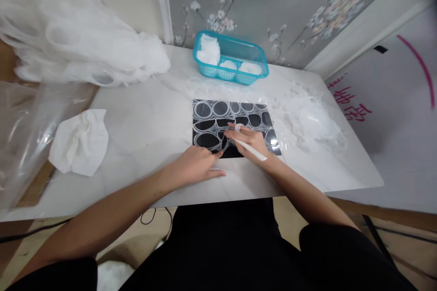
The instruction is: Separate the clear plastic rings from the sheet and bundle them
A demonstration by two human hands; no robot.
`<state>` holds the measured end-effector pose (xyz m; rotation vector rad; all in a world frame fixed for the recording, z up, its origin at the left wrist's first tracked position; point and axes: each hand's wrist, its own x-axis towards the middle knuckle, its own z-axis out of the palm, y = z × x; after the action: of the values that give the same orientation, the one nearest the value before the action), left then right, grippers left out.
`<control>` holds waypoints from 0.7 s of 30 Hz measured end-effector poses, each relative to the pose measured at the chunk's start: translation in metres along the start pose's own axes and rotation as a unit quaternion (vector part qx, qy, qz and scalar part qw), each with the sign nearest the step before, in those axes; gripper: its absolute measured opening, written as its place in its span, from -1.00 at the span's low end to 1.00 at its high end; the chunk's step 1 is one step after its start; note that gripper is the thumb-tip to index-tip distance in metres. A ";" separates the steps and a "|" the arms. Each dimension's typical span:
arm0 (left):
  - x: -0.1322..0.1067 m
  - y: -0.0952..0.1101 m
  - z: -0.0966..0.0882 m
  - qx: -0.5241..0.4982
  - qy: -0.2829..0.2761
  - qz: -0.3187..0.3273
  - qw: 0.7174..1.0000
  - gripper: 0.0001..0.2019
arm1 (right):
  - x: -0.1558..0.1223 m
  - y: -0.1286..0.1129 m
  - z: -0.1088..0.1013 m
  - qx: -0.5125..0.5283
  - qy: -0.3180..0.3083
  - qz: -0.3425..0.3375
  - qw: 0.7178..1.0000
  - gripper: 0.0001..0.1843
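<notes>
Two hands work at our black mat [232, 125] of clear rings. Our right hand [248, 140] grips a white stick [251, 149]; our left hand [198, 163] lies flat, empty.

We see the black mat [235, 127] mid-surface, our left hand [198, 166] at its near edge. Our right hand [251, 138] rests on it, holding a white stick [251, 149]; a blue basket [232, 58] sits behind.

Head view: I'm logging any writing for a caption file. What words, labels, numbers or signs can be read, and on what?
Pink handwritten characters on the white board at right: too blurred to read.
Pink curved line on that board: a mark, not text.
Nothing else bears writing.
</notes>
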<state>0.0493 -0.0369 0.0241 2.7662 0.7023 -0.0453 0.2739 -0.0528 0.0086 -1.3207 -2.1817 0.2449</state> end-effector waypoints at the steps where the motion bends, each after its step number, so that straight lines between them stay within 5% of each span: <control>1: 0.000 0.000 0.000 -0.003 -0.002 0.000 1.000 -0.37 | 0.010 0.004 -0.007 -0.005 0.035 0.005 0.999 -0.70; 5: 0.000 0.000 -0.003 -0.009 -0.012 -0.012 1.000 -0.36 | 0.058 0.025 -0.051 -0.017 0.232 0.045 0.971 -0.77; 8: -0.001 -0.003 -0.007 -0.005 -0.022 -0.030 0.999 -0.37 | 0.088 0.032 -0.087 0.050 0.421 0.082 0.902 -0.79; 10: -0.001 -0.006 -0.013 -0.027 -0.014 -0.041 0.999 -0.42 | 0.096 0.029 -0.102 0.131 0.483 0.109 0.859 -0.76; 13: 0.001 -0.011 -0.023 -0.131 0.062 -0.077 0.986 -0.53 | 0.097 0.014 -0.109 0.270 0.434 0.162 0.844 -0.67; 16: 0.011 -0.011 -0.042 -0.267 0.210 -0.131 0.931 -0.57 | 0.094 -0.009 -0.112 0.429 0.333 0.180 0.820 -0.64; 21: 0.040 0.016 -0.106 -0.414 0.437 -0.124 0.788 -0.67 | 0.093 -0.040 -0.130 0.703 0.259 0.170 0.640 -0.83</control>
<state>0.0879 -0.0022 0.1258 1.7020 0.9617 1.2392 0.2840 -0.0100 0.1674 -0.6122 -0.6605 1.2198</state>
